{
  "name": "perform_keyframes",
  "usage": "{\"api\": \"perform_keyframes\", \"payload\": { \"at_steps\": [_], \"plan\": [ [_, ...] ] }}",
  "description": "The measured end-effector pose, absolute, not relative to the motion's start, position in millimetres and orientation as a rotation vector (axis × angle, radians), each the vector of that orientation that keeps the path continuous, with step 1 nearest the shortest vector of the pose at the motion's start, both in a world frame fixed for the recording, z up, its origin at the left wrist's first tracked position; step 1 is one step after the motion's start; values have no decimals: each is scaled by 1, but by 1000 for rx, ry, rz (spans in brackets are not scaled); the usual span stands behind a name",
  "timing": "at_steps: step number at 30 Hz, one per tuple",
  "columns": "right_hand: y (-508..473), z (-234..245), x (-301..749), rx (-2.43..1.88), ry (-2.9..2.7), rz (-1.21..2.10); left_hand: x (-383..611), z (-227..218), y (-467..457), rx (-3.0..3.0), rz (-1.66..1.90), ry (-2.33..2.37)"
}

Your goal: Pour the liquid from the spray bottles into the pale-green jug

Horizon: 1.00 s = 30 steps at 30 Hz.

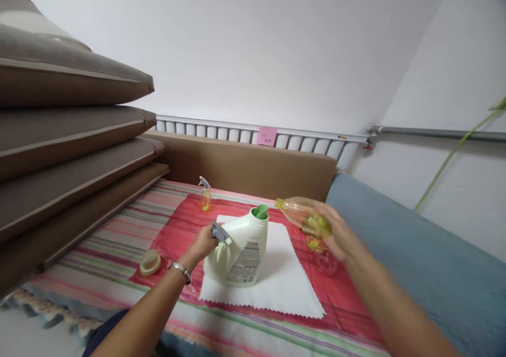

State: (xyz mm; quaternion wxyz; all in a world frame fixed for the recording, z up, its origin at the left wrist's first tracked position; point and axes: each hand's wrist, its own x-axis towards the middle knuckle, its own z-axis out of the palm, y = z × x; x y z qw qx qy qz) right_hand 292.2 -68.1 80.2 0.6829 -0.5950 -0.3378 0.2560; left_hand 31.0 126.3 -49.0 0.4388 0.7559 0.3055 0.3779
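Stacked cushions: a brown pile point(75, 135) rises at the far left, well apart from the white jug.
Round tub: a shallow pale piece point(150, 262) sits on the red sheet's edge, left of the jug.
Small spray bottle: it point(205, 199) stands upright, behind and left of the jug.
Left hand: my fingers point(203, 243) close around a grey-and-white spray head point(220, 233) just in front of the jug's left side; whether they also grip the jug, I cannot tell.
White jug: my landmark point(247, 251), standing with its mouth uppermost, a green piece point(261, 211) in its opening.
White cloth: zigzag-edged point(290, 280), under the jug and spreading to its right.
Clear bottle: near level, right of the jug, yellow neck point(279, 203) toward the jug's mouth but apart from it.
Right hand: mine point(336, 230) wraps the bottle's base end.
Clear vessel: yellow-tinged point(326, 263), below that hand, right of the jug.
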Motion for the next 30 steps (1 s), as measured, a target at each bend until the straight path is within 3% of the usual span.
{"api": "perform_keyframes", "payload": {
  "at_steps": [6,10,22,30],
  "plan": [
    [-90,-13,259,-894,-208,1022,22,-66,139,1793,955,782],
    [-102,-47,242,-793,-84,1118,23,-67,142,1778,949,766],
    [-111,-59,221,-746,-27,1192,13,-46,122,1656,932,682],
    [-122,-73,192,-723,10,1332,-26,22,96,1340,1201,655]
  ]
}}
